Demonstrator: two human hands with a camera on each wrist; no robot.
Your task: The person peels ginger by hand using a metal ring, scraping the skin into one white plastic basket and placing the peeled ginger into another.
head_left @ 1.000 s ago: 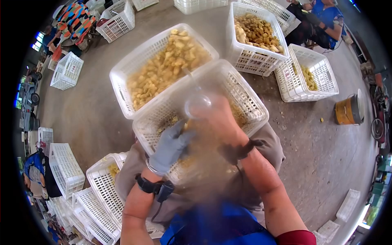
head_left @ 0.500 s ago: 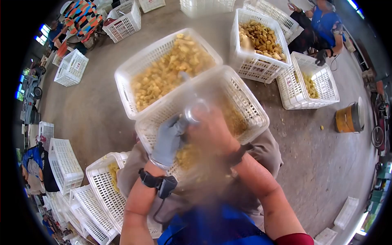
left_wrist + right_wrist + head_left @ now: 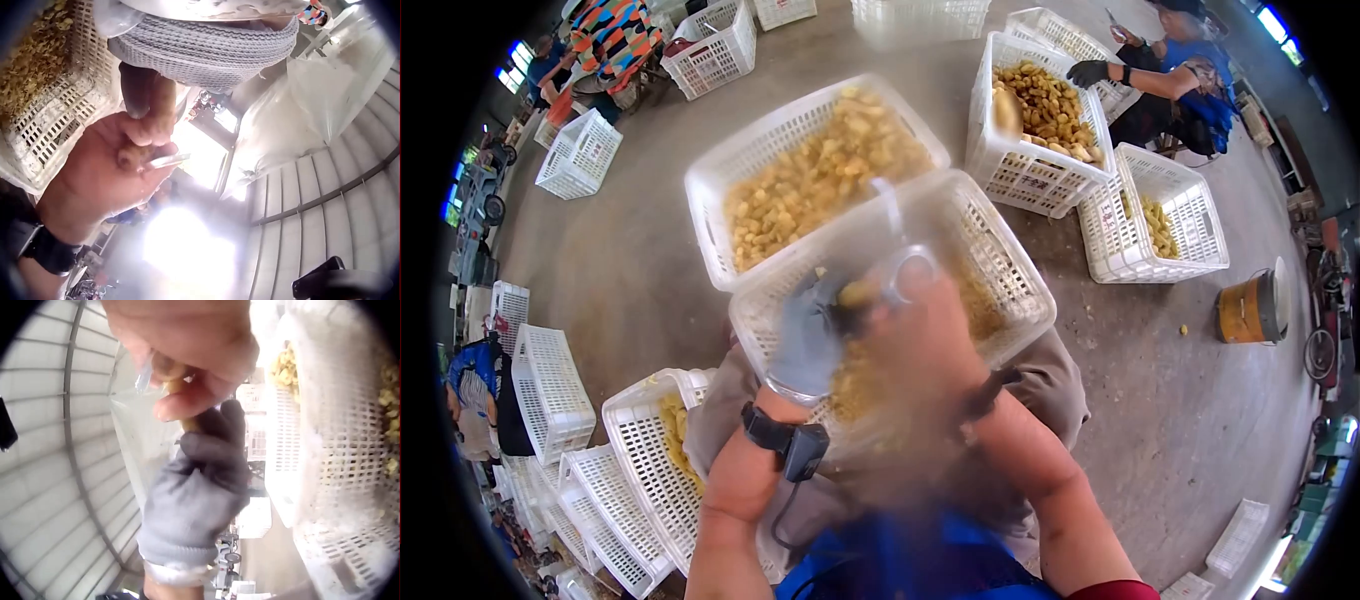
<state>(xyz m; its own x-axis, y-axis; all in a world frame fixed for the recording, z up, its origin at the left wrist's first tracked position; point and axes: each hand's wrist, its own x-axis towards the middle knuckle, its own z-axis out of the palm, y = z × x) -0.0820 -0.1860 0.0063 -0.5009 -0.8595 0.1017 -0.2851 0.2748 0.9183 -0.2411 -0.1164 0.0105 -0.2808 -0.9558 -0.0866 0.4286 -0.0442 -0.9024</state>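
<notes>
My left hand (image 3: 808, 325), in a grey knit glove, pinches a yellow-brown root piece (image 3: 164, 103) that looks like ginger. Beside it my bare right hand (image 3: 925, 325) grips a small knife (image 3: 167, 161), its short shiny blade sticking out past the curled fingers. The right fingertips meet the root piece in the left wrist view. Both hands are over a white slatted crate (image 3: 1040, 290) with yellow scraps (image 3: 855, 390) in its bottom. A smudge blurs the middle of the head view.
Touching the near crate's far side, another white crate (image 3: 700, 235) holds many root pieces (image 3: 800, 190). Two more filled crates (image 3: 1040, 180) stand at the right, near a seated person (image 3: 1190, 75). An orange bucket (image 3: 1240, 310) is on the floor; stacked crates (image 3: 615, 510) lie at the left.
My left hand has turned, and the root piece now shows between the hands. The right hand has stayed close beside it. At the right, the seated person's gloved hand has moved to a filled crate.
</notes>
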